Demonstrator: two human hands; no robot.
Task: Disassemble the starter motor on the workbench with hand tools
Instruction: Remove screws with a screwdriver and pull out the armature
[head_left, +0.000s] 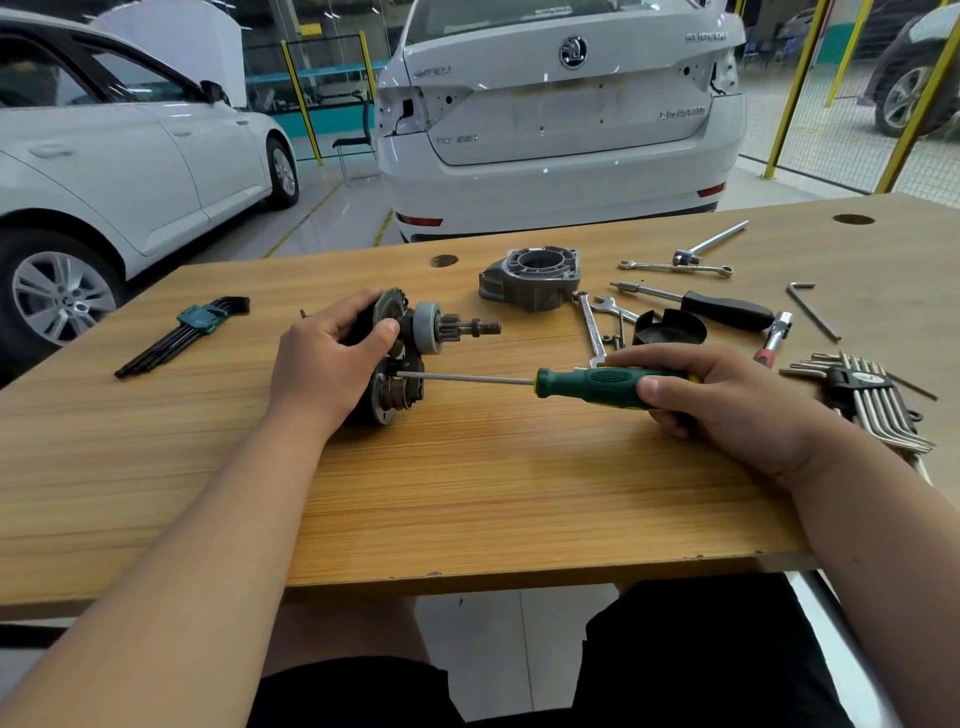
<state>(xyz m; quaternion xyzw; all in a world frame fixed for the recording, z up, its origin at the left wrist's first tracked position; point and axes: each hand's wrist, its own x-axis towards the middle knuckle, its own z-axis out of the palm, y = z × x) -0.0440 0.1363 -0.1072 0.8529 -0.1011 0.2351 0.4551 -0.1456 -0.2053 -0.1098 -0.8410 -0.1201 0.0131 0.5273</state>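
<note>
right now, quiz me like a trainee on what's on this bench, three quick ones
1. True or false: the left hand grips the starter motor.
2. The green screwdriver held in the right hand has its tip: A) at the motor's end plate, B) on a spanner, C) in the air, touching nothing.
3. Fill in: the hex key set in the green holder lies on the person's ___ of the motor.
Key: 1 true; 2 A; 3 left.
</note>
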